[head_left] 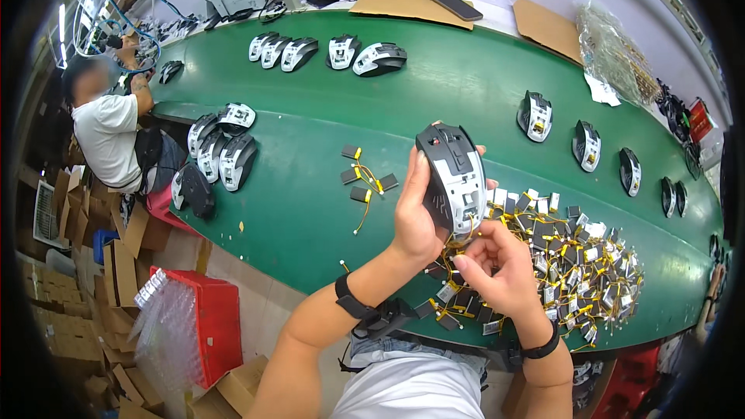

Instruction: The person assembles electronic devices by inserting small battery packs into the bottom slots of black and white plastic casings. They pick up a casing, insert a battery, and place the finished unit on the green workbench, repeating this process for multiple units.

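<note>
My left hand (pixel 417 217) is wrapped round a half-assembled computer mouse (pixel 458 174), raised above the green workbench. The mouse has a black shell with a bare white inner frame, and its lower end points toward me. At that end my right hand (pixel 500 268) has its fingers curled, thumb and forefinger close together beside thin yellow wires. What sits in that pinch is too small to make out. Under and beside the right hand spreads a heap of small battery packs (pixel 578 271) with yellow leads and white connectors. Several loose battery packs (pixel 361 174) lie left of the mouse.
Similar mice stand in a left cluster (pixel 225 147), a far row (pixel 299 54) and a right-hand line (pixel 587 146) on the green bench (pixel 310 136). A co-worker (pixel 109 124) sits far left. A red crate (pixel 213 330) and cardboard boxes (pixel 66 334) occupy the floor.
</note>
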Motion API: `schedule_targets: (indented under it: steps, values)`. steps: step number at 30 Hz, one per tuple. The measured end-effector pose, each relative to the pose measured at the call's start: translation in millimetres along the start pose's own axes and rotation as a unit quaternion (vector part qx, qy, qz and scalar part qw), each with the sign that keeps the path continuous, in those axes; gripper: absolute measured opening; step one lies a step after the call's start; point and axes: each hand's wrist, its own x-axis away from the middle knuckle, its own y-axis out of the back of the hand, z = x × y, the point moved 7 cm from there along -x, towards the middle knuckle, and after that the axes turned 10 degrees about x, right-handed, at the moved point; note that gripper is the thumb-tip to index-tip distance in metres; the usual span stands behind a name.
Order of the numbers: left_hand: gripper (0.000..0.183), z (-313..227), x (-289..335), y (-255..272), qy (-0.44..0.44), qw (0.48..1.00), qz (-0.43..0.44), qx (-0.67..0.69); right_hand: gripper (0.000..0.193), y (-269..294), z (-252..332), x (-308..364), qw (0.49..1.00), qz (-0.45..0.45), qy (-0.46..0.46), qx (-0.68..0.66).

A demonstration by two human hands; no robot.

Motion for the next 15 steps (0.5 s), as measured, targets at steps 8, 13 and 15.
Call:
schedule_targets:
  steps: [8, 13, 15]
  values:
    - [0.050, 0, -3, -2, 0.002, 1.000, 0.016, -0.020, 0.015, 5, 3, 4, 0.998, 0.029, 0.053, 0.002]
    - [0.049, 10, 2, -3, 0.021, 0.999, 0.002, -0.040, 0.014, 33, -18, 3, 0.976, -0.070, -0.069, -0.193]
    - [0.049, 14, 4, -4, 0.031, 0.998, 0.001, -0.055, 0.017, 34, -19, -2, 0.964, -0.071, -0.074, -0.246]
